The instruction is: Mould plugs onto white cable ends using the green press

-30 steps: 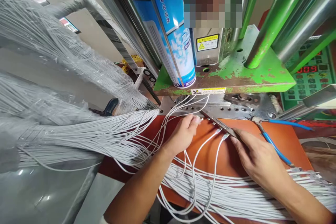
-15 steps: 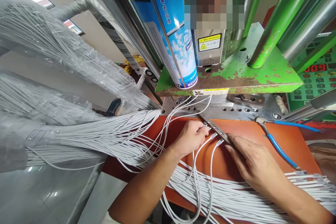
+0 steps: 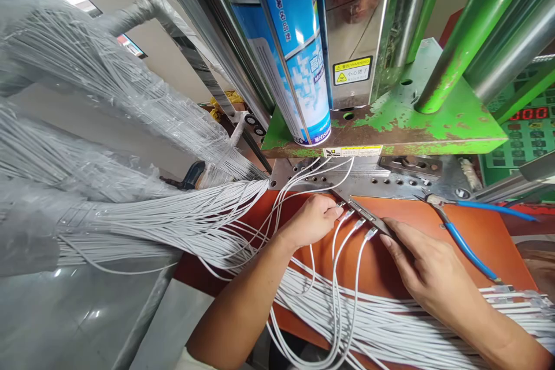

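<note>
- Finding the thin white cables [image 3: 335, 277] light, limp and springy, we would take them just behind their metal-tipped plugs [image 3: 370, 234], since the loose lengths look hard to control.
- We see the plugs lying on the orange bench [image 3: 433, 214], just below a narrow steel bar [image 3: 368, 214]. The cables trail toward us and away left into film-wrapped bundles [image 3: 130, 219].
- Our left hand [image 3: 310, 221] curls its fingers together beside the plugs, wrist low; we cannot tell whether they pinch a cable.
- Our right hand [image 3: 427, 269] rests with its fingers spread apart, clamped on nothing, beside the bar.
- Blue-handled pliers [image 3: 470, 251] lie to its right, below a green press plate [image 3: 390, 127].
</note>
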Tool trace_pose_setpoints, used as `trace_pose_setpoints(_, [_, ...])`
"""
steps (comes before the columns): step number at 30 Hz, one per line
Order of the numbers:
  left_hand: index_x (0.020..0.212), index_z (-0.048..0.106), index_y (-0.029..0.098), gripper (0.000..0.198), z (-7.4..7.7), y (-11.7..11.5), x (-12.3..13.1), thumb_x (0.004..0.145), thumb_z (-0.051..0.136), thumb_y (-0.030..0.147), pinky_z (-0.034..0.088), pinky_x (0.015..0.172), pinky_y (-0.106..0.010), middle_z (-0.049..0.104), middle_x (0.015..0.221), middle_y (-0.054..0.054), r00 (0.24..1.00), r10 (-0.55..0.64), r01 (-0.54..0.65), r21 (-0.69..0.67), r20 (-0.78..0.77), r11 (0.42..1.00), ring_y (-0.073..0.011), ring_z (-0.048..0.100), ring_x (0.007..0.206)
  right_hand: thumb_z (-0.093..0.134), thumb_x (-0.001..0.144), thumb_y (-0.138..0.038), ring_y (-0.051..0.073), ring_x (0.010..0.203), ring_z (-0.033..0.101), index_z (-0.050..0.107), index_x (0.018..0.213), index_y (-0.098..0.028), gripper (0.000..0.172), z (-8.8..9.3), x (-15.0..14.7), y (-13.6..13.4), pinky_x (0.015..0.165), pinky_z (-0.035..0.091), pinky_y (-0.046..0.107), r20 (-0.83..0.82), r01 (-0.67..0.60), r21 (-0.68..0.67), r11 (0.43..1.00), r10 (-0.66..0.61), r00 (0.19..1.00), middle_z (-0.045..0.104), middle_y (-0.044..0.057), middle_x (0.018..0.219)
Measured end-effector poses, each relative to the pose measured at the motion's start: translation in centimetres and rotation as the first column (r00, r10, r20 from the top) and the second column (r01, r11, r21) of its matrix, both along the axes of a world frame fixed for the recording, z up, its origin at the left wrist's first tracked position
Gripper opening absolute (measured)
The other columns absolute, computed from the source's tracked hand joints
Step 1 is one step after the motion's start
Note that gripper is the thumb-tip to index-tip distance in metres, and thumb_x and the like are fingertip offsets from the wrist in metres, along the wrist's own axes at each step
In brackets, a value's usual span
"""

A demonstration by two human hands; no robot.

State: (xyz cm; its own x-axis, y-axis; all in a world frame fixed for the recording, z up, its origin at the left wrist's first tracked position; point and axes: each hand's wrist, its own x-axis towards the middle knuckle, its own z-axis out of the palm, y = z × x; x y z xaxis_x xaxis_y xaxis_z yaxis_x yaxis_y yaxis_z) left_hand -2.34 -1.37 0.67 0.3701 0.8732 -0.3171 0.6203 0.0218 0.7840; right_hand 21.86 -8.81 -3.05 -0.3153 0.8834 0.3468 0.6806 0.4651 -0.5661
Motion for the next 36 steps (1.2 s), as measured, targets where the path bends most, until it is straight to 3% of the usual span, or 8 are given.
trace_pose_setpoints(5, [0.064,0.042,0.020,0.036,0.0,0.4,-0.2,0.096,0.050,0.035,0.025,0.055,-0.025,0.042,0.060,0.005,0.998,-0.046,0.047,0.012,-0.037,0.999,-0.0095,0.037,0.058,0.050,0.105,-0.029,0.022,0.084,0.071,0.059,0.118,-0.019,0.019,-0.1,-0.1,-0.1,0.075,0.056,0.034,0.025,-0.051,0.009,0.999,0.050,0.998,0.073,0.008,0.100])
trace_pose_setpoints(10, [0.063,0.042,0.019,0.036,-0.1,0.2,-0.2,0.095,0.051,0.033,0.025,0.055,-0.024,0.036,0.061,0.005,0.997,-0.057,0.059,0.041,-0.054,0.997,-0.0089,0.033,0.059,0.049,0.106,-0.027,0.020,0.085,0.071,0.059,0.121,-0.021,0.020,0.2,0.4,0.0,0.076,0.055,0.032,-0.035,-0.158,-0.094,0.983,0.156,0.987,0.073,0.006,0.103])
trace_pose_setpoints(14, [0.075,0.056,0.016,0.033,-0.4,0.2,-0.8,0.096,0.052,0.041,0.027,0.050,-0.020,0.042,0.060,0.006,0.976,-0.058,0.114,-0.269,0.210,0.956,-0.0064,0.034,0.052,0.049,0.105,-0.028,0.020,0.088,0.072,0.059,0.124,-0.021,0.022,0.4,0.4,0.0,0.077,0.056,0.031,-0.036,-0.157,-0.064,0.986,0.155,0.987,0.074,0.007,0.106])
trace_pose_setpoints(17, [0.083,0.058,0.017,0.033,-0.3,0.5,-1.5,0.097,0.052,0.046,0.022,0.040,-0.018,0.043,0.054,0.007,0.964,-0.010,0.125,-0.420,0.267,0.899,-0.0051,0.030,0.041,0.049,0.105,-0.029,0.021,0.091,0.073,0.058,0.127,-0.021,0.025,0.3,0.2,-0.1,0.079,0.057,0.032,-0.011,-0.136,-0.040,0.990,0.135,0.991,0.074,0.008,0.110])
trace_pose_setpoints(29, [0.083,0.055,0.018,0.031,-0.3,-0.4,-0.3,0.101,0.043,0.040,0.026,0.038,-0.017,0.051,0.050,0.006,0.977,0.091,-0.027,-0.312,0.193,0.950,-0.0055,0.033,0.033,0.049,0.106,-0.032,0.021,0.090,0.073,0.060,0.126,-0.022,0.025,0.4,0.5,0.2,0.078,0.057,0.032,-0.032,-0.191,-0.146,0.971,0.189,0.981,0.074,0.008,0.106])
trace_pose_setpoints(31, [0.081,0.055,0.019,0.038,0.1,-0.4,-0.4,0.104,0.039,0.045,0.031,0.042,-0.020,0.056,0.054,0.003,0.991,0.057,-0.028,-0.235,0.120,0.972,-0.0078,0.042,0.036,0.049,0.106,-0.034,0.022,0.089,0.072,0.060,0.124,-0.021,0.025,0.3,0.3,0.1,0.078,0.057,0.033,-0.035,-0.123,-0.137,0.983,0.119,0.992,0.074,0.008,0.106])
trace_pose_setpoints(33, [0.077,0.055,0.019,0.043,0.9,-0.6,-0.5,0.104,0.040,0.049,0.037,0.051,-0.023,0.060,0.061,-0.001,0.992,0.122,-0.121,0.036,-0.036,0.992,-0.0105,0.051,0.046,0.049,0.106,-0.035,0.022,0.087,0.072,0.060,0.122,-0.021,0.024,0.1,0.1,-0.1,0.077,0.056,0.034,-0.028,-0.065,-0.125,0.990,0.062,0.998,0.074,0.009,0.106])
trace_pose_setpoints(36, [0.081,0.061,0.019,0.039,2.2,-1.9,0.0,0.104,0.047,0.047,0.039,0.063,-0.026,0.063,0.069,-0.003,0.951,0.269,-0.172,0.464,-0.152,0.869,-0.0129,0.056,0.061,0.049,0.106,-0.034,0.022,0.088,0.071,0.060,0.122,-0.021,0.023,0.0,0.0,-0.2,0.080,0.055,0.034,-0.019,-0.061,-0.122,0.991,0.059,0.998,0.073,0.008,0.107])
